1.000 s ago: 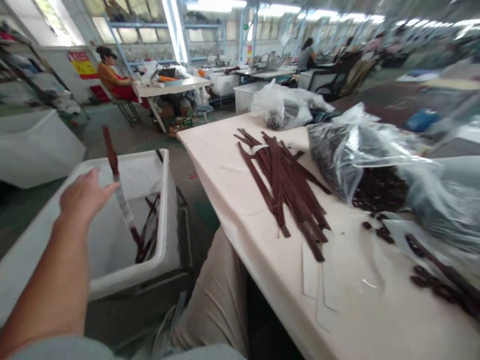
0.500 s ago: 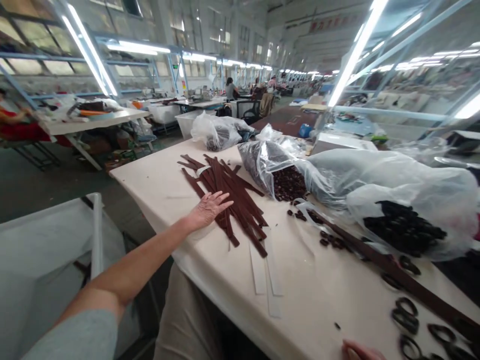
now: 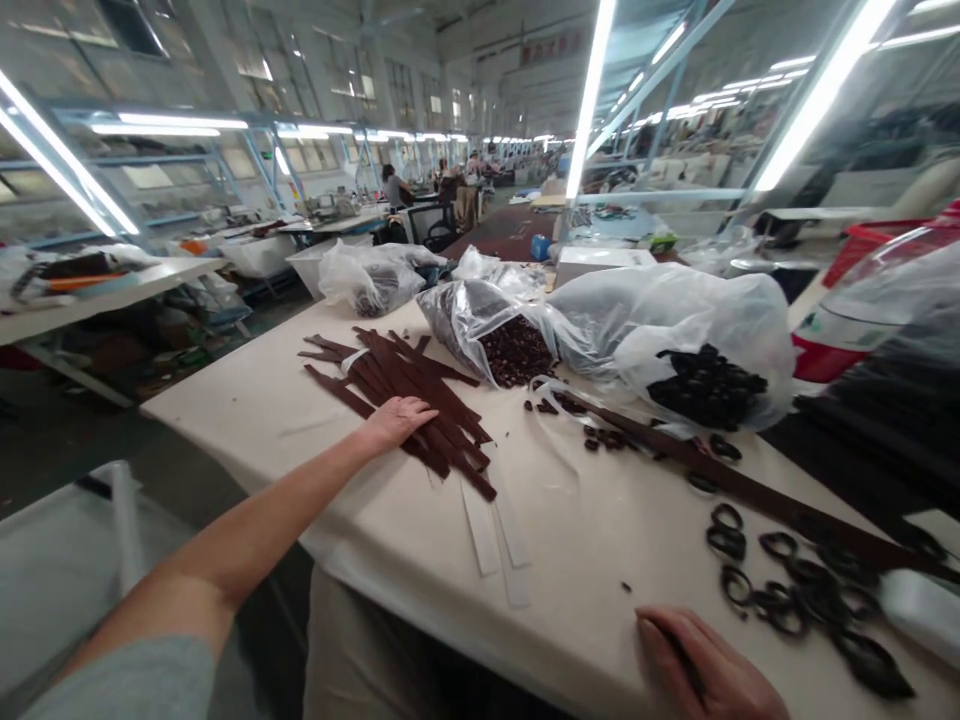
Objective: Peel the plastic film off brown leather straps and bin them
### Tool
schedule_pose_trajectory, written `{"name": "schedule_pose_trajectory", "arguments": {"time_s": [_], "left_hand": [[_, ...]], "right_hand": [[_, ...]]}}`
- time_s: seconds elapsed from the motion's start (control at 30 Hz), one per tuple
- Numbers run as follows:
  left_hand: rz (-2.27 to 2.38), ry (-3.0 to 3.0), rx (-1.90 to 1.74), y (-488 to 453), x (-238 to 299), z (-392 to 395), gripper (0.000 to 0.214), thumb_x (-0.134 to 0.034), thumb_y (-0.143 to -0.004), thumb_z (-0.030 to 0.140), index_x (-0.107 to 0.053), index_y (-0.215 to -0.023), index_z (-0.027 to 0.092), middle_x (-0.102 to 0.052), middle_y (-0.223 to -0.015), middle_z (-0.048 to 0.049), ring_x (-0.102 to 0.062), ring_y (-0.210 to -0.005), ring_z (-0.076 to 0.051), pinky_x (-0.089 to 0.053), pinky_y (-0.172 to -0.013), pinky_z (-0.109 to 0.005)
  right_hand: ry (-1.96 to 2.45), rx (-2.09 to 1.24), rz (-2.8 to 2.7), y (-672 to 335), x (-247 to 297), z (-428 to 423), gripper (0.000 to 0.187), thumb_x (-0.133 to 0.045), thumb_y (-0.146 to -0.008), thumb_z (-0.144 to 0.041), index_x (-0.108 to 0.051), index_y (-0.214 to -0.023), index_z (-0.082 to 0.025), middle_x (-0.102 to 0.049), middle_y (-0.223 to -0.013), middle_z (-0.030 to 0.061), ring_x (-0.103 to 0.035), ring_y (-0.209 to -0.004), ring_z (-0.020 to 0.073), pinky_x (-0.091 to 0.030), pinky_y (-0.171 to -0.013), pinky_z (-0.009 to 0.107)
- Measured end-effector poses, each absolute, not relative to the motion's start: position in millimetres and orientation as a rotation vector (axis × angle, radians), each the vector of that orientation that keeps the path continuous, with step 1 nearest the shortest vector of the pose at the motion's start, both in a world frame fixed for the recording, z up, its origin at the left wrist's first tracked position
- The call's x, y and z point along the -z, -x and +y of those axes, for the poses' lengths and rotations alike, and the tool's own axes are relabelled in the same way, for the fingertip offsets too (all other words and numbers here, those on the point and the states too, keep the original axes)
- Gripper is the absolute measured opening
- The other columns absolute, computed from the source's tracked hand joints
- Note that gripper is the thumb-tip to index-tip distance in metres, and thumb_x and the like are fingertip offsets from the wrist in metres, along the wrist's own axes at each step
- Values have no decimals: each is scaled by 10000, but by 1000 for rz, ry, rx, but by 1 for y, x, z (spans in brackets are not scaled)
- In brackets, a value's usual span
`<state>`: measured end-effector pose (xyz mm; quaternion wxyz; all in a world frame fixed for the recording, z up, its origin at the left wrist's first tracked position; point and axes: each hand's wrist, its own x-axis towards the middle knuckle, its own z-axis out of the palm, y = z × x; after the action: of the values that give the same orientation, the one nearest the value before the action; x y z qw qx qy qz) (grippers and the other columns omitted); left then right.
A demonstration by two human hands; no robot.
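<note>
My left hand (image 3: 397, 418) lies on the near end of a pile of dark brown leather strips (image 3: 405, 392) on the cream table (image 3: 315, 480), fingers bent over the strips. My right hand (image 3: 701, 665) rests flat near the table's front edge, fingers stretched out and holding nothing. Black rings (image 3: 787, 585) lie scattered just beyond it, beside a long brown strap (image 3: 750, 490). Two white paper strips (image 3: 495, 530) lie between my hands.
Clear plastic bags of dark small parts (image 3: 517, 345) and black rings (image 3: 701, 385) stand at the back of the table. A white bin (image 3: 67, 570) stands on the floor at my left. Other tables and seated people are far behind.
The view has swung right from the white bin to the table. My left hand let a strip go at the bin, moved onto the strip pile and curled its fingers. My right hand came into view.
</note>
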<state>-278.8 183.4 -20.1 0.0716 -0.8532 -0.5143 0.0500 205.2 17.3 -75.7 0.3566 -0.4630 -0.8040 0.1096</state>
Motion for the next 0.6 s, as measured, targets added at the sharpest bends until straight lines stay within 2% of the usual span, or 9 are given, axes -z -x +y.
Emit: {"name": "schedule_pose_trajectory", "arguments": {"time_s": [0.07, 0.17, 0.4, 0.6], "left_hand": [[-1530, 2568, -81, 273, 18, 186, 459, -450, -886, 11, -625, -1270, 192, -691, -1210, -125, -637, -1096, -201, -499, -920, -308], [-1543, 2526, 72, 268, 15, 184, 392, -478, -873, 20, -677, -1179, 164, -714, -1156, -126, -661, -1041, -207, -520, -908, -301], [-1667, 2176, 594, 275, -27, 162, 338, -427, -953, 168, -626, -1223, 127, -696, -1206, -154, -648, -1117, -258, -484, -1007, -414], [-1626, 2158, 834, 260, -39, 128, 240, -541, -953, 329, -709, -1009, 168, -766, -963, -95, -714, -915, -223, -552, -860, -336]], "right_hand": [[1227, -312, -2053, -203, 73, 16, 210, -552, -950, -372, -697, -995, -227, -743, -938, 48, -722, -814, 201, -569, -761, 256], [1232, -333, -2044, -200, 70, 15, 204, -536, -962, -359, -684, -991, -221, -737, -924, 52, -712, -814, 198, -559, -744, 262], [1235, -349, -2028, -197, 63, 14, 194, -537, -958, -346, -688, -955, -225, -732, -885, 43, -709, -788, 192, -552, -721, 257], [1232, -331, -2040, -198, 68, 16, 213, -543, -948, -371, -697, -958, -225, -736, -901, 48, -713, -796, 201, -554, -731, 256]]}}
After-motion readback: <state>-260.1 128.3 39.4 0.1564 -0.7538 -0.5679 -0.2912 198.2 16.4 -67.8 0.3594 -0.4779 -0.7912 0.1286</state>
